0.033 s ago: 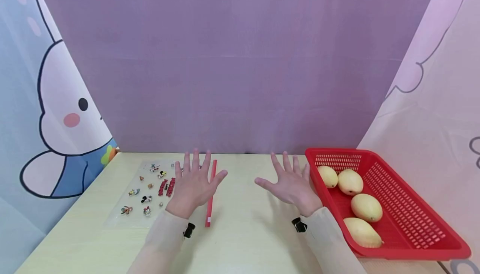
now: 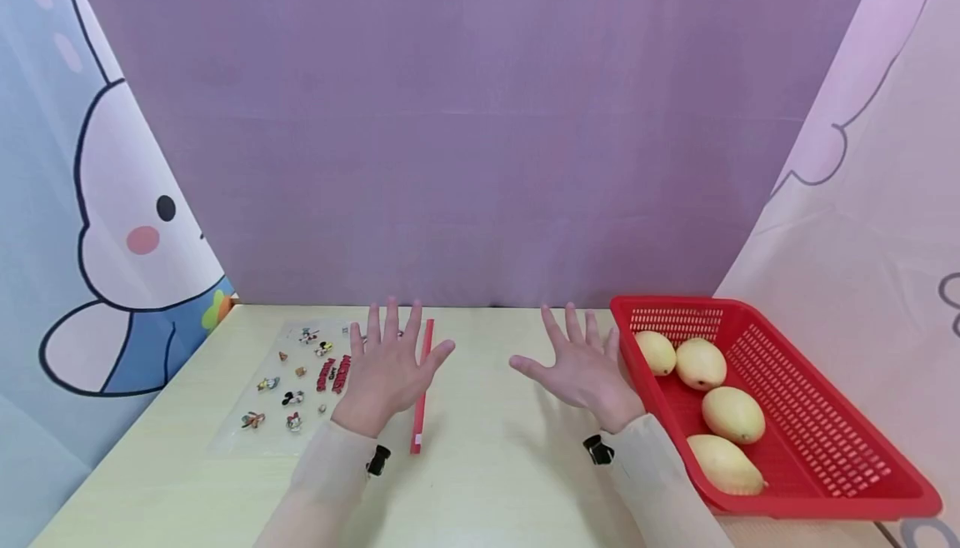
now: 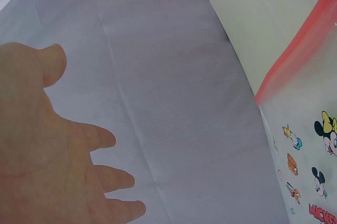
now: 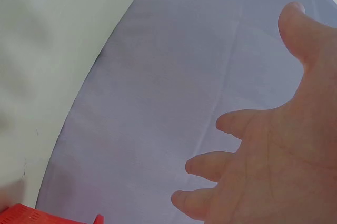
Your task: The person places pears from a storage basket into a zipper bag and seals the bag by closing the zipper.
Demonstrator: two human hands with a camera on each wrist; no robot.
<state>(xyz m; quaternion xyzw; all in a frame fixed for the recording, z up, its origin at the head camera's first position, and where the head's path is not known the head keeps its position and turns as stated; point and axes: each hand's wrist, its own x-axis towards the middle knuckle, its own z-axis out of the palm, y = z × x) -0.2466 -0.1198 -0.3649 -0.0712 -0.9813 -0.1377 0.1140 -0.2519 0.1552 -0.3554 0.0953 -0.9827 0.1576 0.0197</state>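
My left hand (image 2: 390,377) is held above the table with its fingers spread and nothing in it. Under and beside it lies a flat clear plastic pouch (image 2: 273,402) printed with small cartoon figures and red lettering. A red strip (image 2: 418,423) runs along the pouch's right edge, partly covered by the hand. To the right, my right hand (image 2: 583,373) is also spread and holds nothing, close to the left side of a red plastic basket (image 2: 832,508). Several pale yellow mangoes (image 2: 733,415) lie along the basket's left side. Both palms show in the wrist views.
The light wooden table (image 2: 487,481) stretches between the hands. A purple cloth (image 2: 480,132) hangs behind its far edge. Printed cloth (image 2: 142,315) with a cartoon figure hangs at the left, and a pale pink one (image 2: 862,281) stands right beside the basket.
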